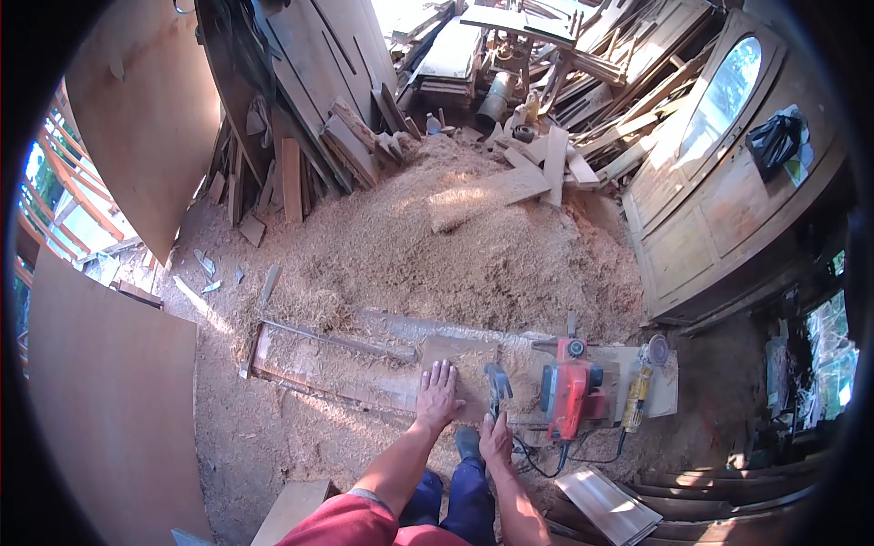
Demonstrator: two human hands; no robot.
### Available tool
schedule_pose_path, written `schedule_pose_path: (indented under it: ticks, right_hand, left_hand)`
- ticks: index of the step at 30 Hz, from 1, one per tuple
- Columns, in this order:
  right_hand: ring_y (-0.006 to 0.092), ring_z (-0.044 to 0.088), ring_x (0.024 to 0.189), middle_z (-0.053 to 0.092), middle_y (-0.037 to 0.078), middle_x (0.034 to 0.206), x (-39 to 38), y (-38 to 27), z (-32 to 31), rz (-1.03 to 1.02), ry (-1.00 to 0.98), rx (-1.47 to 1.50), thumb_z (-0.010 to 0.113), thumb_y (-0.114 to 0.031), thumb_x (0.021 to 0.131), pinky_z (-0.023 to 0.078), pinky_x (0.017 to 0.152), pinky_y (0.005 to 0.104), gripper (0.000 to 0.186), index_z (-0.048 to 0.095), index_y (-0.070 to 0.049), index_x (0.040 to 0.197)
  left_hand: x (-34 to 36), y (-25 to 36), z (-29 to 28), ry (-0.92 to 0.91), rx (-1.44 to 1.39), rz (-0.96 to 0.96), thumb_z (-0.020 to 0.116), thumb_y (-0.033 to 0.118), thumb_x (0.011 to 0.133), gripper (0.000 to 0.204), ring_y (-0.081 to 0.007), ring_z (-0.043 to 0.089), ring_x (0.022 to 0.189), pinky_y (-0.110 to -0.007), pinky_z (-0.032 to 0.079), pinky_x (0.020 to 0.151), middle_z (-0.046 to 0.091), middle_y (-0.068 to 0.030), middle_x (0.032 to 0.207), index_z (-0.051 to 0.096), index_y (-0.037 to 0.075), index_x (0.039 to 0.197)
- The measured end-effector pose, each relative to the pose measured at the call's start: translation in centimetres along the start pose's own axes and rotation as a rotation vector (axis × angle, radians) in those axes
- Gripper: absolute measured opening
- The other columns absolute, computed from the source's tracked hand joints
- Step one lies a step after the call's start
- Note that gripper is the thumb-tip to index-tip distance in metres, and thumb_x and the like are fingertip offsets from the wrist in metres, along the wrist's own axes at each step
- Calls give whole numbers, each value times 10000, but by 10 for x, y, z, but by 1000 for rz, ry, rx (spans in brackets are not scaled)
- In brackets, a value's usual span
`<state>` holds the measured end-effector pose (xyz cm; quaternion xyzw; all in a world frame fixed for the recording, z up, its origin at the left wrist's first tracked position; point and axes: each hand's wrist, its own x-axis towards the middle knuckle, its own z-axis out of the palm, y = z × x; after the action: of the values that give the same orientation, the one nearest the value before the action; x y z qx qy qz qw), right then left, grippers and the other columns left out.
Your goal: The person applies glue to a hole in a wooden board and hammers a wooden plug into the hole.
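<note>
My left hand point(439, 396) lies flat with its fingers stretched out, on the near part of a brown piece of wood point(462, 351). That piece rests on a long low bench board point(382, 389) strewn with shavings. Just to the right, my right hand point(496, 439) is closed round the handle of a hammer point(497, 380). The hammer's dark metal head is over the board, beside the brown piece; whether it touches the wood I cannot tell. A red electric planer point(571, 393) lies farther right on the board, and a yellow angle grinder point(636, 399) beyond it.
A large heap of wood shavings point(482, 259) rises behind the bench. Planks point(291, 180) lean at the back left, and a panelled door point(719, 209) with oval glass stands right. Power cords point(546, 471) trail near my right hand. Boards point(608, 505) lie at the lower right.
</note>
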<state>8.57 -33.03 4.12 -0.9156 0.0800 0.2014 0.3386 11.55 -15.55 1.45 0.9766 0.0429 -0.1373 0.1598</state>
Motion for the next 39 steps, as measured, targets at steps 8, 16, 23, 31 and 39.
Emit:
schedule_pose_path:
  ticks: [8, 16, 23, 31, 39]
  right_hand:
    - [575, 623, 866, 657, 357, 871, 13, 2, -9, -71, 140, 31, 427, -450, 1069, 476, 695, 623, 407, 489, -55, 1140]
    - [578, 622, 884, 646, 377, 862, 6, 16, 0, -19, 163, 134, 430, -424, 1070, 467, 710, 632, 404, 471, -24, 1119]
    - [583, 609, 877, 635, 364, 844, 5, 10, -3, -40, 111, 117, 426, -408, 1074, 452, 711, 633, 401, 485, -13, 1109]
    - [586, 615, 893, 641, 382, 877, 15, 8, -1, -32, 50, 107, 424, -410, 1076, 465, 725, 635, 401, 457, -16, 1143]
    - [563, 641, 808, 647, 345, 801, 18, -16, 1, -109, 28, 124, 475, -357, 1066, 490, 657, 619, 337, 444, -29, 1139]
  left_hand:
    - [21, 5, -13, 153, -21, 21, 816, 447, 763, 995, -323, 244, 1551, -492, 222, 1254, 307, -159, 1654, 366, 43, 1553]
    - [10, 5, -2, -11, -32, 8, 736, 437, 880, 944, -353, 170, 1567, -494, 164, 1272, 224, -192, 1677, 279, 8, 1585]
    - [8, 4, -11, -42, -41, -16, 729, 418, 891, 929, -352, 168, 1568, -488, 157, 1275, 225, -193, 1676, 273, 5, 1587]
    - [13, 3, -9, -15, -37, -16, 737, 419, 884, 931, -344, 169, 1569, -488, 159, 1274, 236, -194, 1673, 282, 7, 1584]
    - [2, -2, -6, -53, -20, -25, 727, 439, 889, 939, -348, 168, 1568, -492, 158, 1273, 231, -191, 1675, 272, 11, 1591]
